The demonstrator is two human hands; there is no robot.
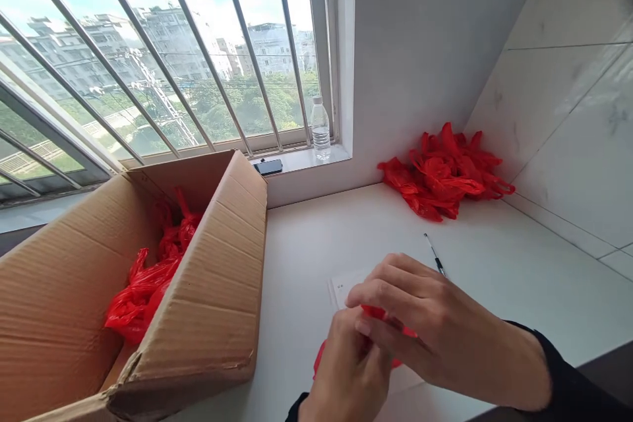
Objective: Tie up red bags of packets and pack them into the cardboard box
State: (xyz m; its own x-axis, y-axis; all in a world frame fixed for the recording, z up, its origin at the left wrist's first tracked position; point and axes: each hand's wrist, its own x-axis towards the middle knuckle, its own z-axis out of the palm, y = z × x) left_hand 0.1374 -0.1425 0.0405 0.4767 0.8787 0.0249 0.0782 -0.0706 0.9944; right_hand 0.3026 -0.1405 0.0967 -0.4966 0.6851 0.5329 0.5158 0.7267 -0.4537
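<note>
Both hands meet over the white table at the lower middle of the head view. My left hand (349, 369) is closed on a red plastic bag (319, 359), mostly hidden beneath the fingers. From the right, my right hand (420, 316) reaches across, its fingers bent and pinching red plastic of the same bag. A sheet of paper (340, 287) with small marks lies partly under the hands. Just beyond the right hand rests a pen (435, 256).
An open cardboard box (217, 283) at left holds several red bags (148, 290). Toward the back right corner lies a heap of red plastic bags (445, 171). On the windowsill are a water bottle (320, 128) and a phone (268, 167). Bars (237, 46) cross the window.
</note>
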